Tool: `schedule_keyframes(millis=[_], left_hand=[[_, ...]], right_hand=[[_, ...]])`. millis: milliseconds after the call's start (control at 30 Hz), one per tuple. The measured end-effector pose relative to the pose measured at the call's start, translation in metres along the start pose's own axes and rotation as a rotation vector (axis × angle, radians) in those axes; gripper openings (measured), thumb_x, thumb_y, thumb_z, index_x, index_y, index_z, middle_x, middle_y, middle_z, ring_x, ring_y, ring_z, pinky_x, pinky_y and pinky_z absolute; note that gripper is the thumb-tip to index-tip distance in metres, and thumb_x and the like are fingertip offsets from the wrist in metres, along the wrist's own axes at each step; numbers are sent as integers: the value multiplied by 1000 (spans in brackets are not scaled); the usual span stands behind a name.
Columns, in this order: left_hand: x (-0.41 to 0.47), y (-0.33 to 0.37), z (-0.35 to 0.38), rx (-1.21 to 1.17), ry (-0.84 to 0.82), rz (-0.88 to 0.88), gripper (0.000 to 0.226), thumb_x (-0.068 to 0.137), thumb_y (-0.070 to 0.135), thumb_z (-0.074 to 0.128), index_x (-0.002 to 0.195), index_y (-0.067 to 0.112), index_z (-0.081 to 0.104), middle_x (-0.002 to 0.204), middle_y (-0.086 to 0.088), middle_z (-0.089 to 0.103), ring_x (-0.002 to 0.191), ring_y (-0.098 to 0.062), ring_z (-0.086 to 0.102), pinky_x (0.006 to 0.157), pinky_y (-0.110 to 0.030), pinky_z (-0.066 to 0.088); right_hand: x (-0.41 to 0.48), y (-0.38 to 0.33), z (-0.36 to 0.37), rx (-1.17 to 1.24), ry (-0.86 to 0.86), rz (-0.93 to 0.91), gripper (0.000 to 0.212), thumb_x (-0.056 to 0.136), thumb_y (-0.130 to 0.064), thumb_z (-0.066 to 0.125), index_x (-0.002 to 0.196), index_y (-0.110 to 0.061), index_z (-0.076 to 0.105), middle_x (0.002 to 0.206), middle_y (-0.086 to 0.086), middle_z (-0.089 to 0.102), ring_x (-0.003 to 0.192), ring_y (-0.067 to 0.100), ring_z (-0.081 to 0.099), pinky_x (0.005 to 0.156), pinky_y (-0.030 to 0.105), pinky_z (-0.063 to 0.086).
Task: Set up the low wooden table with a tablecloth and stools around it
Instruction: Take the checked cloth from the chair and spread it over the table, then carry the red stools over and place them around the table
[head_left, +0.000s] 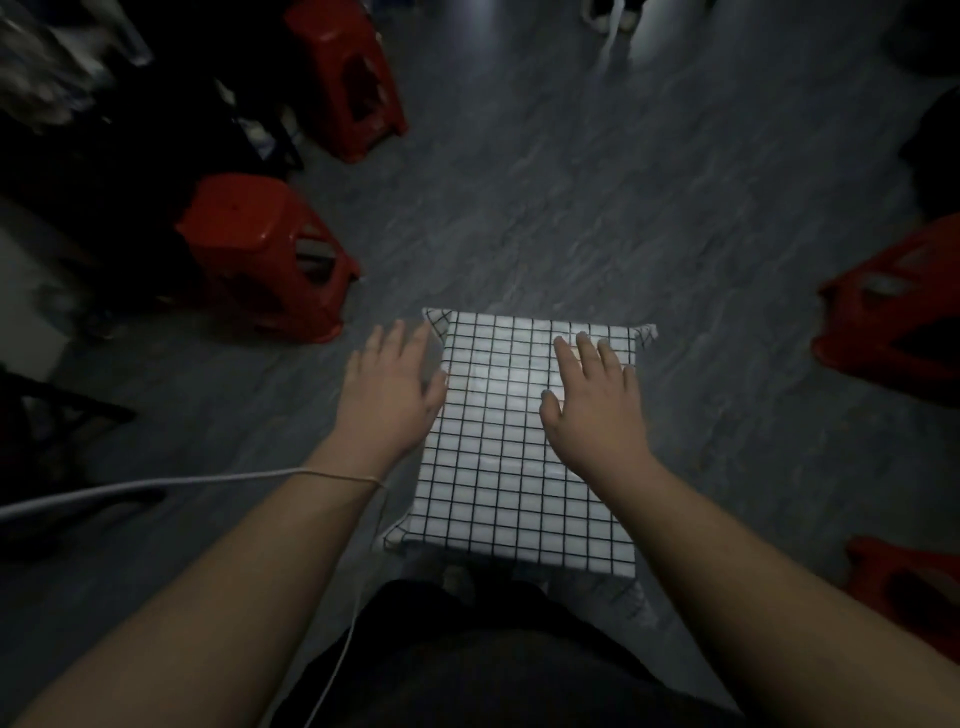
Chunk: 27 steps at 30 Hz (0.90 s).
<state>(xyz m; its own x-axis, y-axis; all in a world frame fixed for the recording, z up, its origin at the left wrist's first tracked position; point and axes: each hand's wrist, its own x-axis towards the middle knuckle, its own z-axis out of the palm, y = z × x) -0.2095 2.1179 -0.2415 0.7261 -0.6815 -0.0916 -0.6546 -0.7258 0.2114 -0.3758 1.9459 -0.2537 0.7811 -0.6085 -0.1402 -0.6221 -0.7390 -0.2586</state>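
Your left fingers (397, 338) are straight and slightly spread, palm down, and nothing is gripped. That left hand (387, 387) sits at the left edge of the cloth (498, 467), thumb over the checks and the other fingers out past the edge. Whether it touches the fabric cannot be told.

Your right fingers (587, 353) are also spread and straight. The right hand (592, 400) is palm down over the far right part of the cloth, fingertips near the far corner. Contact is unclear here too.

The cloth, white with a black grid, lies flat directly in front of you and covers the whole worktop, which it hides. Its corners hang down at the far left, far right and near left.

A thin string (343, 475) circles your left wrist, and a white cable (104, 491) runs off to the left from there.

Red stools stand on the grey floor (571, 182) around the worktop. One stool (265, 254) is near the far left corner, with a second stool (348, 78) beyond it. A third stool (893, 322) is well off to the right. A fourth stool (914, 597) is nearer you on the right — cut by the frame edge.
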Motion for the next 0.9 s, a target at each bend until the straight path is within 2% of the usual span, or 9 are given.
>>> schedule_keyframes(millis=[200,400,533,700,900], left_hand=[[-68,-32,-43,-22,52,-115,67,98,47,42,157,22,24,161,-13,25,149,-34,19,118,-51,23],[-149,-106,-75,27,120,-227,66,98,52,38,157,28,19,164,-7,20,151,-29,14,120,-49,18],[-233,-184,-96,18,165,-396,66,99,52,36,157,29,14,165,-5,14,151,-28,10,121,-49,15],[-359,-286,-108,10,194,-622,66,100,54,34,158,31,10,166,-5,11,152,-28,6,121,-49,13],[-485,-364,-102,-78,253,-914,67,99,54,35,157,32,12,166,-3,11,152,-27,5,121,-48,12]], right_hand=[[-43,-58,-34,-75,80,-225,67,98,-46,36,157,-26,12,166,4,11,153,25,3,121,53,11],[-82,-147,-33,-54,149,-375,66,97,-50,34,156,-31,10,166,2,12,153,22,2,122,50,9],[-118,-237,-10,-51,101,-497,67,97,-54,27,156,-30,8,166,2,11,153,23,1,122,50,9],[-180,-368,27,-23,46,-722,67,98,-53,33,157,-30,10,166,1,13,153,22,3,122,48,9],[-259,-490,75,-31,-86,-969,67,99,-53,32,157,-31,8,166,-1,7,153,20,-2,123,47,8]])
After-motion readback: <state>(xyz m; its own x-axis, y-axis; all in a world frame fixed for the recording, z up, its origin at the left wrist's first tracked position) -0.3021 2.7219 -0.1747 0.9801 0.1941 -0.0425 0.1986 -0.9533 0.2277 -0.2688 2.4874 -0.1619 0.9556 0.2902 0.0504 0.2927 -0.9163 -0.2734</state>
